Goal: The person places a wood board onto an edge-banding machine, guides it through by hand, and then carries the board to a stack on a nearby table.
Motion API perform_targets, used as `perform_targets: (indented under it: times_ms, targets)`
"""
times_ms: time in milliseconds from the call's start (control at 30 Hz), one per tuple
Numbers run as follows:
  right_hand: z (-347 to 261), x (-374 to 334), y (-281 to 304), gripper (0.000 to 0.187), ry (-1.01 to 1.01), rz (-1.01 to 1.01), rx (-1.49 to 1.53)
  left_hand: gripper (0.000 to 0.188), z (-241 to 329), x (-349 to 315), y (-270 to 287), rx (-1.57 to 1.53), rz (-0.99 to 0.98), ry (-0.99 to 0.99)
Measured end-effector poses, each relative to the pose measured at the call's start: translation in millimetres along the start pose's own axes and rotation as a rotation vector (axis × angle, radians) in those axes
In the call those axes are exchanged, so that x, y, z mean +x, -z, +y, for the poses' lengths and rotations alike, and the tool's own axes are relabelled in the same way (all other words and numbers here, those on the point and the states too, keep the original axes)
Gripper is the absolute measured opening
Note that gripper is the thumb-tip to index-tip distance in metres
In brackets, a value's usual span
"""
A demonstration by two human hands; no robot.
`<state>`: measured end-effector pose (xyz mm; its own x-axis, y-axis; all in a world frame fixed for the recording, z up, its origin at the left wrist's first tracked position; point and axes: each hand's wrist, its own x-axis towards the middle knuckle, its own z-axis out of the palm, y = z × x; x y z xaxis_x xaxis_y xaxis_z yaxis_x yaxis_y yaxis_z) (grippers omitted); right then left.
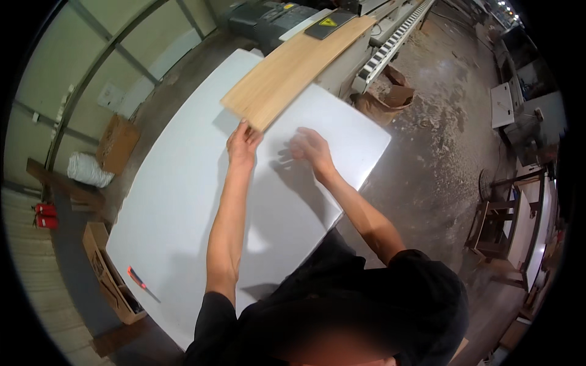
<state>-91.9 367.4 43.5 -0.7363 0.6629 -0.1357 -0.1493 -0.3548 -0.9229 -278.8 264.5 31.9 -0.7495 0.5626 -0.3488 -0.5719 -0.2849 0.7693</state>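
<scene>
Plank (pixel 293 70): light wood, visible straight grain, matt, smooth-faced. Bench (pixel 183 201) top: white panel, smooth, faint satin sheen — no texture seen. Floor (pixel 427 158): rough concrete, dusted with sawdust. Boxes (pixel 116 143) at the wall: brown cardboard, dull. Machine (pixel 268 21) behind: grey painted metal — slightly glossy.
</scene>
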Motion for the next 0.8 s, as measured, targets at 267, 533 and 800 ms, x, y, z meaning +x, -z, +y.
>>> perform_targets:
  times_ms: [267,533,800]
  targets:
    - [-27.3,130.6,33.5,0.046,0.082,-0.129,0.176,0.049,17.4,-5.5,-11.0,0.044,0.137,-0.008]
    - [-30.7,162.3,52.9,0.032,0.038,0.161,0.241,0.051,24.1,-128.7,71.7,0.087,0.263,-0.028]
    - [18.4,5.0,-12.9,0.036,-0.033,0.073,-0.03,0.053,14.6,-258.6,216.2,0.197,0.716,-0.022]
